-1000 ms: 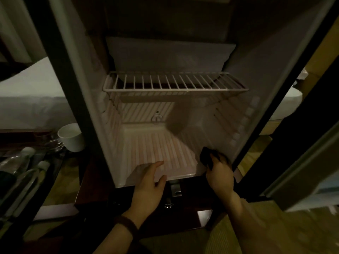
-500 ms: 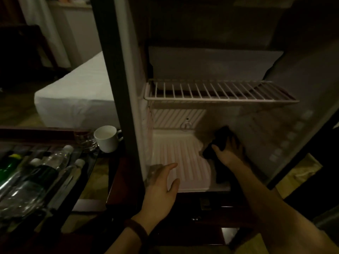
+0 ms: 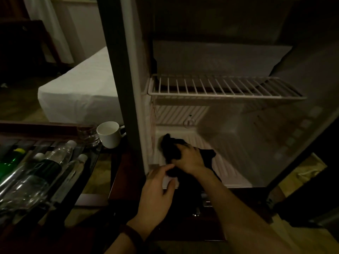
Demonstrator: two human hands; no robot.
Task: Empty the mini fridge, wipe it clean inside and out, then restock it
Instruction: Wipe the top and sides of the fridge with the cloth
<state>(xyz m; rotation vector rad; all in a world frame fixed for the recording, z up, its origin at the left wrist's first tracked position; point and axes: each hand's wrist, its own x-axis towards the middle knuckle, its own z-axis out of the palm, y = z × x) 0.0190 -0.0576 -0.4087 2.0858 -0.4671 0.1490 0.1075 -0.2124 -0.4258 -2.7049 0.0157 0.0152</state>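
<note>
We had the mini fridge open w/ nothing on its wire shelf; our right hand was inside at the lower left, fingers curled over a dark cloth and pressing it onto the ribbed floor near the left wall; part of the cloth trailed out behind the wrist toward the front lip. Our left hand sat at the front left corner of the fridge floor, fingers bent and resting on the lip, thumb just beside the right wrist; it gripped nothing that we could make out, light too dim to say more. Left of the fridge, outside it, several bottles lay on a dark tray; a white cup and a glass stood just behind them; a white bed was further back.
</note>
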